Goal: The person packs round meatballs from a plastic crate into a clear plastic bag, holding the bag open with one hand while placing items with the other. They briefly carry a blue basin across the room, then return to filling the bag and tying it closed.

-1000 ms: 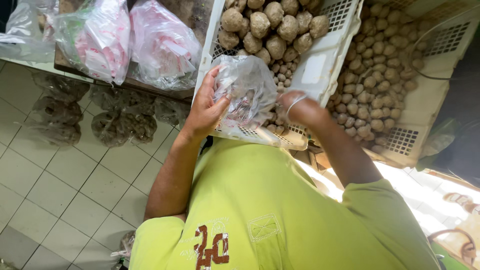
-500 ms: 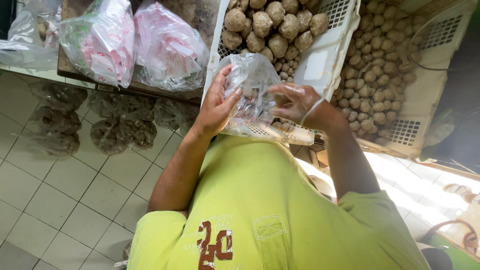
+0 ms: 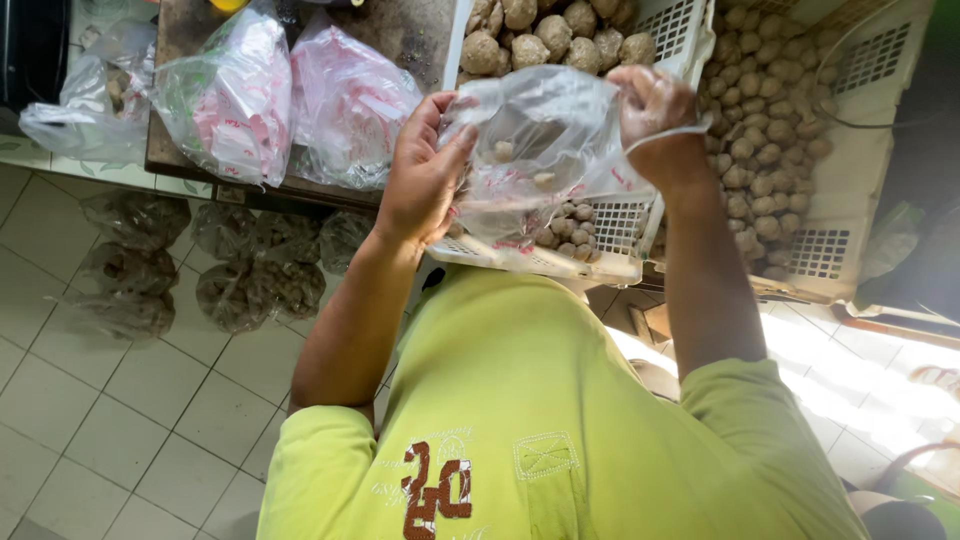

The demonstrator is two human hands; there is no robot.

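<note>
Nearest the camera, a lime-green shirt (image 3: 560, 420) with a dark red print, both bare arms reaching up and away from it. Just beyond, at chest height, a clear plastic bag (image 3: 545, 150) stretched between the two hands, a few small brown round tubers visible through the film. Left hand (image 3: 425, 175) flat against the bag's left side, fingers (image 3: 440, 120) together and curled over the upper edge, gripping the plastic. Right hand (image 3: 655, 110) closed in a tight pinch on the bag's upper right corner, a strip of film pulled taut across the wrist. Directly behind the bag, a white slotted plastic crate (image 3: 620, 225) with larger brown tubers (image 3: 545, 30) heaped at the far end and small ones scattered near the front rim. Just beside it on the right, a second white crate (image 3: 840, 240) packed with small brown tubers (image 3: 765, 130). Farther left, on a dark wooden tabletop (image 3: 185, 60), two knotted clear bags with pink contents (image 3: 290, 100), and a crumpled clear bag (image 3: 85, 105) at the table's left edge. Below the table, on the pale tiled floor (image 3: 90, 420), several filled bags of brown tubers (image 3: 245, 275) lying close together in shadow.
</note>
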